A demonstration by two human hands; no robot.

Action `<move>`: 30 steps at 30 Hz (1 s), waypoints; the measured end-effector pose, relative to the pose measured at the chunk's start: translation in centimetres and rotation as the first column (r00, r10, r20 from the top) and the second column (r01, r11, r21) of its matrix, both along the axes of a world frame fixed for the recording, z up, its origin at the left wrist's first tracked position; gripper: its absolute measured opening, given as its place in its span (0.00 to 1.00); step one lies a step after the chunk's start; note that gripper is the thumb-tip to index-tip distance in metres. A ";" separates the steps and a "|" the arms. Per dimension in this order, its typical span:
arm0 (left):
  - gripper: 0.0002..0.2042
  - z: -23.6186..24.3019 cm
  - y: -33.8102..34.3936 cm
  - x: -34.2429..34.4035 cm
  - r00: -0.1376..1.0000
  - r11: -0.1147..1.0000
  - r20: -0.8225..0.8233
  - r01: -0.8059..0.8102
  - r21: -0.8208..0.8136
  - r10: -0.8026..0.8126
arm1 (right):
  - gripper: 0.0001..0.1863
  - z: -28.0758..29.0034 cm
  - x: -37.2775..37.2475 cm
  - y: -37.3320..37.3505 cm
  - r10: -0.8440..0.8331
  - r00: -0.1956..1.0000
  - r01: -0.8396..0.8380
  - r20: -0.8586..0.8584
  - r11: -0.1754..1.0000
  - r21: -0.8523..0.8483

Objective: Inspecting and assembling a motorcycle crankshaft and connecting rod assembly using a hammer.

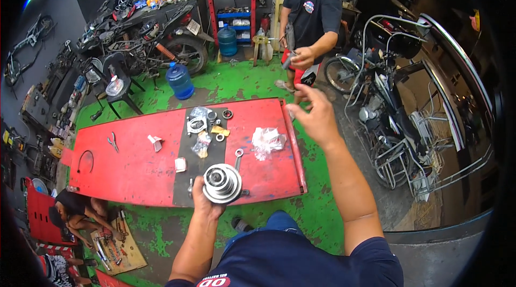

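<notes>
My left hand [202,201] is closed round a metal crankshaft [222,184], held over the near edge of a red bench [129,163]. A connecting rod [238,159] sticks up from the crankshaft. My right hand [318,117] stretches forward past the bench's right end, its fingers apart and nothing visible in them. Beyond it a standing person's hand [304,58] holds out a grey object [290,60], whose kind I cannot make out. On the bench's dark strip lie a metal gasket-shaped plate [197,124], a bearing [228,114] and small rings. A clear plastic bag [268,143] lies to their right.
Pliers [113,142] and a curved black cable [86,161] lie at the bench's left. A blue water jug [180,80] and a chair [119,91] stand behind. Motorcycles are parked at the back and right [384,101]. At lower left another person crouches over tools on a board [129,252].
</notes>
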State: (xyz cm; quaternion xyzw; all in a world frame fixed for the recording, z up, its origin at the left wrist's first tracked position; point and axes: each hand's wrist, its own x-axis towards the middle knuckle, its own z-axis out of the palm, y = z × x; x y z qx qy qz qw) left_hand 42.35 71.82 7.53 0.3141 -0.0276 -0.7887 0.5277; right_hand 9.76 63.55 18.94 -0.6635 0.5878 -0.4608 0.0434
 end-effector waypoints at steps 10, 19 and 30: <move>0.24 -2.9 1.3 1.0 0.947 0.946 0.017 -0.321 -0.050 0.322 | 0.24 -8.6 -10.0 -11.6 0.002 0.509 -0.348 0.861 0.915 0.204; 0.20 -1.5 0.9 -1.8 0.880 0.881 -0.058 -0.472 -0.019 0.470 | 0.15 -11.8 -5.9 -11.7 0.376 0.019 -0.453 0.926 0.829 -0.327; 0.21 -2.6 1.1 3.9 0.865 0.865 0.001 -0.503 -0.004 0.503 | 0.18 -1.1 17.3 -1.4 0.664 0.297 -0.955 0.686 0.222 0.199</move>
